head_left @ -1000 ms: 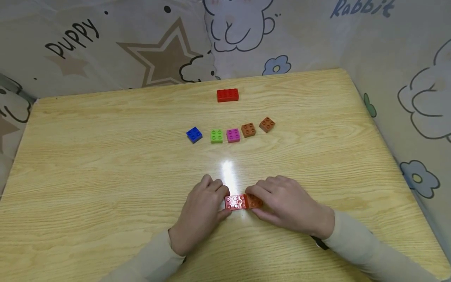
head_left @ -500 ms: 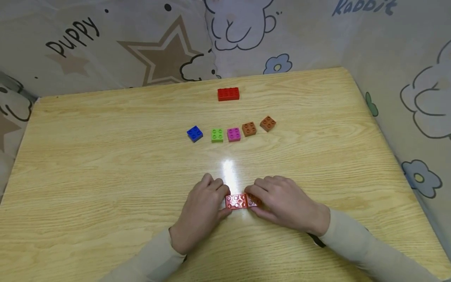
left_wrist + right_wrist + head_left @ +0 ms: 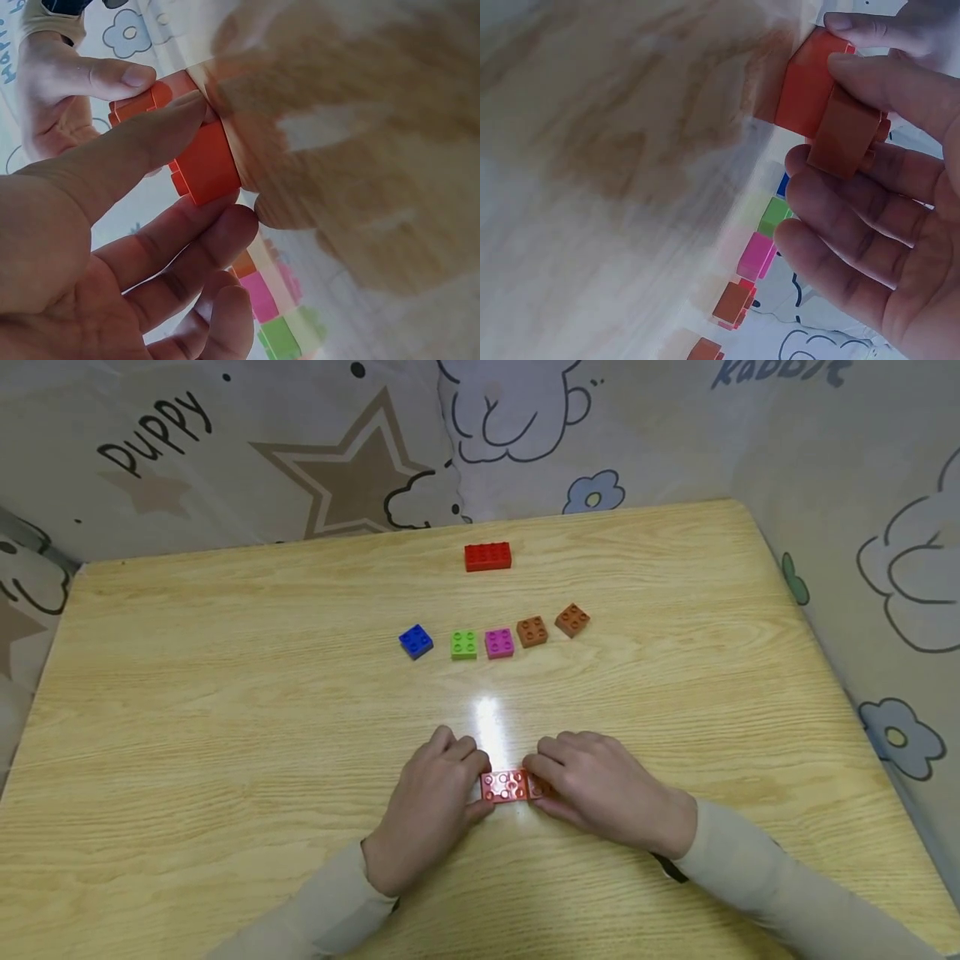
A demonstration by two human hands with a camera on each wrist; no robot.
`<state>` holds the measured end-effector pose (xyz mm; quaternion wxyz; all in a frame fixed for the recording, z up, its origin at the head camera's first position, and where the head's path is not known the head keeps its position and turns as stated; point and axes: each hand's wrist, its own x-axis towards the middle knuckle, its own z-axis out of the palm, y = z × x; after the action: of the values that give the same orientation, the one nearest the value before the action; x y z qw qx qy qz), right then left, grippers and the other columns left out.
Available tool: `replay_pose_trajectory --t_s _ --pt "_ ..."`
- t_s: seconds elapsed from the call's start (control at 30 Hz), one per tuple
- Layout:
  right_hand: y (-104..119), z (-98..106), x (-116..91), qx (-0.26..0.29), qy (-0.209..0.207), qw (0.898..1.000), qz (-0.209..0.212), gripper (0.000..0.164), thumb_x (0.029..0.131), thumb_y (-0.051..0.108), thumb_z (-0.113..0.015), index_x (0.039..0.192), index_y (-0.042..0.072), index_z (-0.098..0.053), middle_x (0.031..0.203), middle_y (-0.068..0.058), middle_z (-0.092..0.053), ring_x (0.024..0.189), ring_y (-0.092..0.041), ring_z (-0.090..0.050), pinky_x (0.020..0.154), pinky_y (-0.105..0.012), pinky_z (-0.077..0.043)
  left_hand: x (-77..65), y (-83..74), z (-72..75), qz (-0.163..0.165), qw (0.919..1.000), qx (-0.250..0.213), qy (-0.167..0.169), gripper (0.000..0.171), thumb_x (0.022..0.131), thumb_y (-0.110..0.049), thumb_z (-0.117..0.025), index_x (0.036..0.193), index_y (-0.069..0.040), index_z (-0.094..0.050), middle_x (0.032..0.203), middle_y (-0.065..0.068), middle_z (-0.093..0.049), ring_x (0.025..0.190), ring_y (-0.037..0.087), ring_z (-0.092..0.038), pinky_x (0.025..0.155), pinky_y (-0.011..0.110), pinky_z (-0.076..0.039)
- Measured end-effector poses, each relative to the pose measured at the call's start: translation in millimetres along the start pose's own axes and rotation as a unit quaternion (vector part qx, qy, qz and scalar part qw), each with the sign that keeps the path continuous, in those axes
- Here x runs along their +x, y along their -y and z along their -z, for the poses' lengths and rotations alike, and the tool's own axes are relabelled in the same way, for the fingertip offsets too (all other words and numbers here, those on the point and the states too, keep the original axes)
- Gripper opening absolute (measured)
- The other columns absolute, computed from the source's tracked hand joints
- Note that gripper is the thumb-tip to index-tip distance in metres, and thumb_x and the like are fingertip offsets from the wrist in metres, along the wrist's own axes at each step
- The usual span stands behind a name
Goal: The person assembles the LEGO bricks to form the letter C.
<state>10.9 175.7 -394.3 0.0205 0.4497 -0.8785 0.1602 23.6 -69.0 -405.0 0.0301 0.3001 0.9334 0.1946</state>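
In the head view my left hand pinches the left end of a red toy building brick between thumb and fingers, low at the table. My right hand pinches a small brown building brick at the red brick's right end. The two bricks sit end to end, studs up; the right fingers cover much of the brown one. In the right wrist view the brown brick lies against the red brick, and the left thumb shows beyond. The left wrist view shows the red brick between thumb and fingertips.
Across the wooden table, beyond the hands, lie a blue brick, a green brick, a pink brick and two brown bricks. A longer red brick lies near the back edge. Patterned cloth surrounds the table.
My right hand has shifted slightly left. The brown brick's studded top now looks level with the red brick's, with less of a step between them. The left hand keeps its grip.
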Motion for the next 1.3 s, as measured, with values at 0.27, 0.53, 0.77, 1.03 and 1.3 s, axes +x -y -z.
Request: replay_pose_trajectory --t_s 0.27,0.53,0.77,1.03,1.3 --pt "0.6 -0.4 3.9 -0.037 0.014 0.999 0.012 0.029 0.086 0.025 -0.093 0.1 0.006 -0.076 0.088 0.0 -0.068 0.074 -0.016 -0.06 0.067 -0.033 -0.057 1.4 -1.5 1.7 0.01 0.9998 0.001 0.016 0.039 0.077 -0.03 -0.102 0.099 -0.007 -0.078 0.089 -0.002 -0.064 0.083 0.019 -0.043 0.072 0.031 -0.041" --pt "0.0 -0.3 4.9 -0.031 0.02 0.999 0.007 0.028 0.085 0.025 -0.094 0.097 0.008 -0.076 0.083 0.002 -0.064 0.071 -0.014 -0.056 0.063 -0.031 -0.054 1.0 -0.7 -0.2 0.007 1.0 -0.004 0.006 0.04 0.075 -0.029 -0.103 0.095 -0.008 -0.077 0.087 -0.003 -0.062 0.083 0.019 -0.044 0.071 0.031 -0.042" --pt "0.3 0.0 5.2 -0.012 0.025 1.0 0.004 0.026 0.085 0.022 -0.093 0.098 0.008 -0.076 0.084 0.003 -0.065 0.072 -0.013 -0.056 0.063 -0.03 -0.054 0.5 -0.1 -0.3 0.011 0.9998 -0.013 0.004 0.04 0.075 -0.029 -0.104 0.095 -0.008 -0.075 0.087 -0.003 -0.06 0.082 0.019 -0.043 0.071 0.031 -0.041" --pt "0.1 -1.4 5.2 -0.003 0.023 1.0 0.007 0.026 0.085 0.021 -0.093 0.097 0.007 -0.076 0.083 0.002 -0.065 0.072 -0.013 -0.056 0.065 -0.03 -0.054 -3.8 2.7 1.1 0.021 0.9987 -0.045 0.008 0.043 0.076 -0.032 -0.102 0.1 -0.008 -0.077 0.093 -0.003 -0.065 0.083 0.018 -0.045 0.074 0.032 -0.043" --pt "0.2 -1.7 5.4 -0.003 0.019 1.0 0.008 0.026 0.085 0.02 -0.094 0.097 0.006 -0.076 0.085 0.001 -0.067 0.072 -0.014 -0.057 0.065 -0.03 -0.055 -4.6 4.7 7.1 0.029 0.9964 -0.073 0.032 0.04 0.087 -0.037 -0.094 0.105 -0.007 -0.077 0.097 -0.001 -0.066 0.087 0.018 -0.049 0.079 0.034 -0.047"
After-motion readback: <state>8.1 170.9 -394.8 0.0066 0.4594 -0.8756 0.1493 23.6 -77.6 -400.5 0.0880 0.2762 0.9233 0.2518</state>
